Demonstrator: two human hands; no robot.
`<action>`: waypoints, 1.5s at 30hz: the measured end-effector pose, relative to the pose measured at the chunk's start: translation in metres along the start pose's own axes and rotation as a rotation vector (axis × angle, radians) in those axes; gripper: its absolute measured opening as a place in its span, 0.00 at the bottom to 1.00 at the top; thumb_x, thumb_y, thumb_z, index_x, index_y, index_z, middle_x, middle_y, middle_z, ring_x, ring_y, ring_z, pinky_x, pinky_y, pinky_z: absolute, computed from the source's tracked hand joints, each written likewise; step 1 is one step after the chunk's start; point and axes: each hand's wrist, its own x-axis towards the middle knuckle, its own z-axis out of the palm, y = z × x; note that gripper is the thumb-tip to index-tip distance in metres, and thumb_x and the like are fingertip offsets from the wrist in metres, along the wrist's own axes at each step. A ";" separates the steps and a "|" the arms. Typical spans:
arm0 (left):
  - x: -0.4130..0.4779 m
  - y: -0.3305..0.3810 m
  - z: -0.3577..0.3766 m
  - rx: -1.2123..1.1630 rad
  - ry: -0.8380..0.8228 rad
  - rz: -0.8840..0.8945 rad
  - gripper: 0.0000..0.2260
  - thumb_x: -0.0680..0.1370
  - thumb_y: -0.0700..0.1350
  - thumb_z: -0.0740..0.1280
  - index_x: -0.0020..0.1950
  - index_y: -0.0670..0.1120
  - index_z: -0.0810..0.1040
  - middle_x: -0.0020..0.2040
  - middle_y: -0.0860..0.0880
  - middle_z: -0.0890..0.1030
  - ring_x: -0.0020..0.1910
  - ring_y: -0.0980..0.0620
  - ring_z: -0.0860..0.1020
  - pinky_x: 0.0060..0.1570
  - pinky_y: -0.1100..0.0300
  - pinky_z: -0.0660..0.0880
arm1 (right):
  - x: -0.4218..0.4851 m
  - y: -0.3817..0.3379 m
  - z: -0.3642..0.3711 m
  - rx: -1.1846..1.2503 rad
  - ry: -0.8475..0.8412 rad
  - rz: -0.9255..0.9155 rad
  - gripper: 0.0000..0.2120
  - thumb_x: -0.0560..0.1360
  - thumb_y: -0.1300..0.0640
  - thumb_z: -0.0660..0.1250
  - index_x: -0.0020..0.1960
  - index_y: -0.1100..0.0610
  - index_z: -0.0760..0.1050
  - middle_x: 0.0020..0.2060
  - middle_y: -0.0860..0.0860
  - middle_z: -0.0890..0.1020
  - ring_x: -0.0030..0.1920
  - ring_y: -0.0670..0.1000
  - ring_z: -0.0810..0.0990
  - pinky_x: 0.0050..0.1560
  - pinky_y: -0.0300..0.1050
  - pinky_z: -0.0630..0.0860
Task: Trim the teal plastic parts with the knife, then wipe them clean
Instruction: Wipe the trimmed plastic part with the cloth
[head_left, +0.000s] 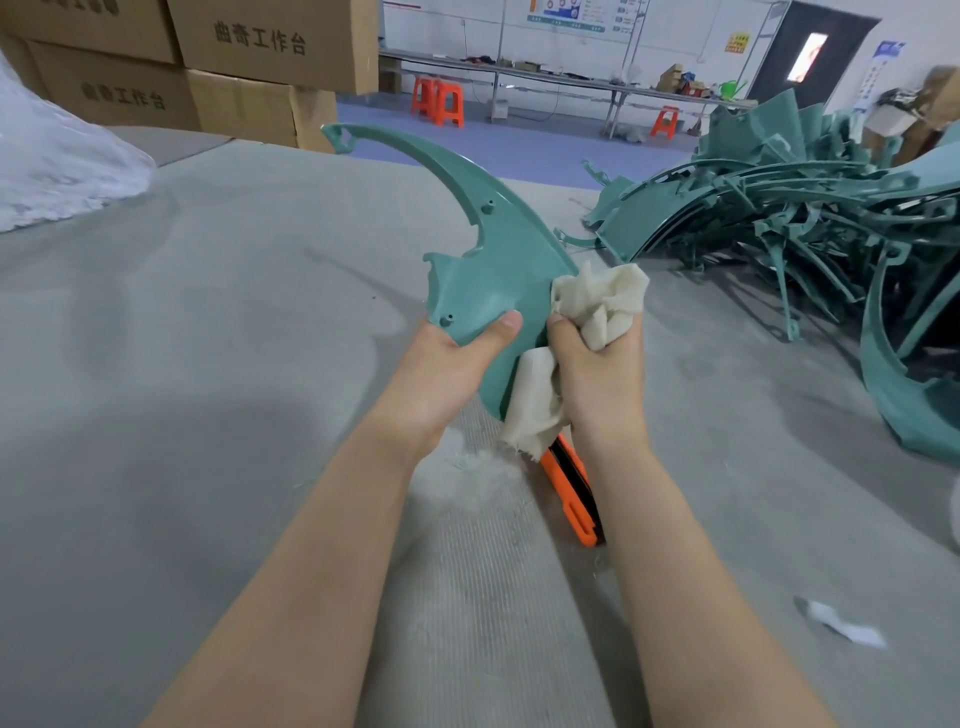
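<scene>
Wiping stage, judged from the grips.

The left hand (457, 358) grips the teal crescent-shaped plastic part (498, 260) at its broad lower end, thumb pressed on the near face. The part is raised off the grey fabric-covered desk (208, 338), its tapered horn pointing up and away. Holding it by the wide end presumably leaves the long faces and edges open to the cloth.

The right hand (597, 364) is closed round a bunched cream woven cloth (597, 296). The wad sits against the part's right-hand edge, and a loose tail hangs below the fist.

An orange-handled utility knife (576, 493) shows beneath the right wrist, partly covered by the cloth. Whether it lies on the desk or is held with the cloth cannot be told. Either way it is within reach for the next trim.

White shavings (478, 473) lie on the desk just under the hands, consistent with trimming done at this spot.

A heap of teal plastic parts (779, 208) lies on the desk to the right, well apart from the held part. It cannot be told whether these are finished or waiting.

Brown cardboard boxes (234, 78) are stacked at the far left.
</scene>
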 end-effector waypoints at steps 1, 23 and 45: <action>0.000 0.000 0.000 0.000 -0.003 0.003 0.10 0.79 0.43 0.67 0.58 0.54 0.77 0.57 0.53 0.82 0.58 0.55 0.80 0.64 0.50 0.74 | 0.001 0.001 -0.001 0.021 -0.003 0.006 0.12 0.75 0.64 0.66 0.55 0.58 0.67 0.43 0.54 0.75 0.42 0.51 0.75 0.44 0.50 0.74; 0.002 -0.002 -0.003 -0.066 -0.055 -0.007 0.08 0.79 0.42 0.66 0.55 0.54 0.78 0.55 0.53 0.84 0.56 0.53 0.81 0.60 0.51 0.76 | 0.002 -0.004 -0.005 0.045 -0.128 0.089 0.21 0.72 0.63 0.67 0.62 0.62 0.64 0.55 0.65 0.77 0.48 0.55 0.79 0.50 0.56 0.79; 0.005 -0.008 -0.008 -0.085 -0.116 -0.009 0.08 0.79 0.42 0.66 0.54 0.54 0.79 0.54 0.54 0.84 0.54 0.53 0.82 0.54 0.54 0.78 | 0.004 0.003 -0.001 0.028 -0.089 0.085 0.17 0.71 0.62 0.66 0.56 0.59 0.63 0.44 0.55 0.75 0.43 0.52 0.76 0.46 0.55 0.78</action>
